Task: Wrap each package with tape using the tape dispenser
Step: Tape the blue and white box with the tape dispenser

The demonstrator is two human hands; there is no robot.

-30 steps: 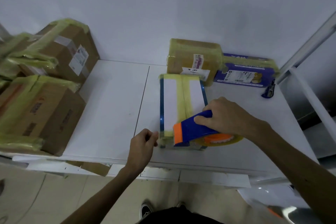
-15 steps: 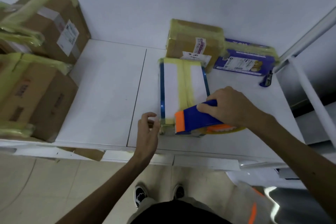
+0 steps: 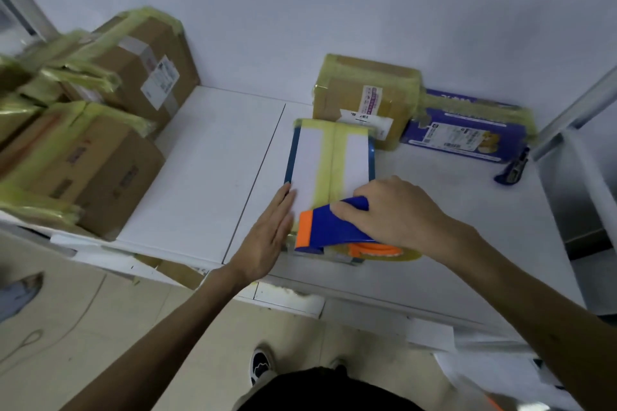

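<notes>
Right hand (image 3: pixel 397 213) gripped the blue-and-orange dispenser (image 3: pixel 330 227), fingers curled round its blue body. The dispenser sat on the near end of the package (image 3: pixel 309 163), with its roll (image 3: pixel 384 250) projecting past the package's right edge. Left hand (image 3: pixel 267 237) had its fingers straight and together, pressed flat against the package's left side.

The package lay flat near the front of the white table (image 3: pixel 200 177). Yellow tape (image 3: pixel 330 157) ran down its middle and across its far end. All boxes were taped shut, so contents could not be seen.

A brown box (image 3: pixel 364 90) stood just behind the package, and a blue pack (image 3: pixel 467 133) was beside that. A small blue tool (image 3: pixel 510 170) lay near the table's right edge. Taped cartons (image 3: pixel 100 157) were stacked at the left, well apart from the package.
</notes>
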